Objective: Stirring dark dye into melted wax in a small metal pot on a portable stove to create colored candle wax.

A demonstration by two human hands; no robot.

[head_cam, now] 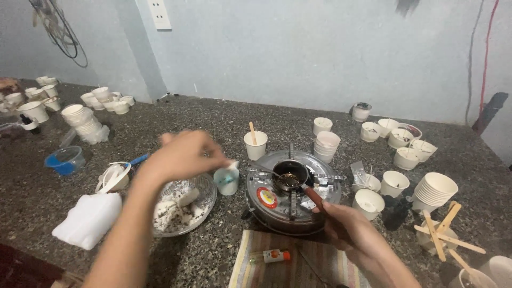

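Observation:
My right hand (349, 229) grips the reddish-brown handle of a small metal pot (290, 173) that sits on a round single-burner stove (266, 198). A thin metal spoon rests in the pot. My left hand (184, 154), blurred, hovers above a glass bowl (205, 205) of white wax chunks, its fingers pinched on a small white piece (232, 164) just over a small clear measuring cup (227, 181). A paper cup with a wooden stick (255, 144) stands behind the stove.
Many white paper cups (434, 189) stand in stacks and singly at right and far left. Wooden sticks (442, 232) lie crossed over a cup at right. A white bag (88, 218), a blue-lidded tub (64, 160), a striped cloth (298, 264) and a small bottle (271, 256) are nearby.

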